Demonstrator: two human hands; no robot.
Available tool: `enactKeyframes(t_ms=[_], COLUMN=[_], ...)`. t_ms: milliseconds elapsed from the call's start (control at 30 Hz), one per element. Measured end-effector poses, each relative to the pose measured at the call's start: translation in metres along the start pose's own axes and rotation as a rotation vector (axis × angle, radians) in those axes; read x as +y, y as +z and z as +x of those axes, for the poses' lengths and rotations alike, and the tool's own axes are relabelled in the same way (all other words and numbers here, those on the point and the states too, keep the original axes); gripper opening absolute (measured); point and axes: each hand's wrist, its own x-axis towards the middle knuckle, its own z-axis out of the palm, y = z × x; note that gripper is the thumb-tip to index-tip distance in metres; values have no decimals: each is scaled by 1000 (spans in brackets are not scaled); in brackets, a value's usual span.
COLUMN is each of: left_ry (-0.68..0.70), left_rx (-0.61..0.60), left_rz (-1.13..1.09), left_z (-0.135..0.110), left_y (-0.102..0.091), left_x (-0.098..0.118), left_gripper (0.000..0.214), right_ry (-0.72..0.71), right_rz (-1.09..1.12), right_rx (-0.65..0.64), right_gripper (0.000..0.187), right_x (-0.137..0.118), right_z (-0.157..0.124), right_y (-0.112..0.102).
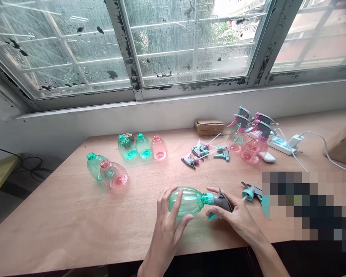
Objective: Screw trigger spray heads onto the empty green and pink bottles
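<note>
Aligning the bottle (pixel 188 201), sideways between the hands, with the sprayer (pixel 222 203) gripped in the right hand (pixel 238 216) should help, as should firm support from the left hand (pixel 167 220), spread around the bottle, its hold unclear.

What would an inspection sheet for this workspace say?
Surface: wooden tabletop; right side partly hidden by pixelation.
Job's things: green bottle sideways, spray head at its neck, tightness unclear; five headless bottles; loose spray heads; sprayer-topped bottles.
Clutter: small cardboard box by the wall.
Grips: left at the bottle's base end, fingers spread, firmness unclear; right holding the spray head.
Cables: white cable near power strip; dark cable at far left.
Surroundings: windows with peeling frames.
</note>
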Motion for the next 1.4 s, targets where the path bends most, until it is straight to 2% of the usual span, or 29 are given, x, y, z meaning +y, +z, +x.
enactKeyframes(t_ms=[100, 167, 300, 400, 500, 567, 633, 800, 933, 1100, 1200, 1267, 1400], left_ry=[-199, -322, -499, -571, -553, -476, -426, -481, -520, -526, -533, -547, -591], left_rx=[183, 212, 93, 184, 197, 165, 150, 47, 77, 89, 56, 36, 84], left_rz=[-158, -256, -556, -723, -750, -674, -587, -622, -687, -667, -676, -691, -737], left_z=[-6, -10, -14, -14, -11, -11, -12, -21, -19, -10, -11, -13, -13], left_y=[9, 13, 13, 12, 8, 4, 1, -2, -1, 3, 4, 4, 3], left_x=[-8, -12, -17, -19, -18, -17, -15, -10, -10, -12, -12, -12, -13], left_gripper=[100, 111, 93, 90, 84, 74, 75, 87, 97, 85, 81, 86, 108], right_ry=[3, 0, -26, -35, -12, -3, -14, -16, 10, 12, 36, 28, -14], right_rz=[49, 79, 34, 30, 88, 109, 102, 102, 102, 117, 178, 183, 83], right_rx=[8, 6, 15, 48, 70, 67, 62, 98, 89, 112, 103, 85, 37], right_gripper=[40, 36, 34, 35, 37, 37, 36, 40, 41, 41, 40, 34, 25], right_x=[7, 11, 16, 18, 21, 22, 21, 18, 18, 21, 22, 21, 22], right_z=[1, -1, -6, -10, -12, -12, -12, -11, -13, -12, -13, -15, -18], right_y=[7, 12, 20, 25, 27, 27, 27, 30, 30, 28, 27, 26, 23])
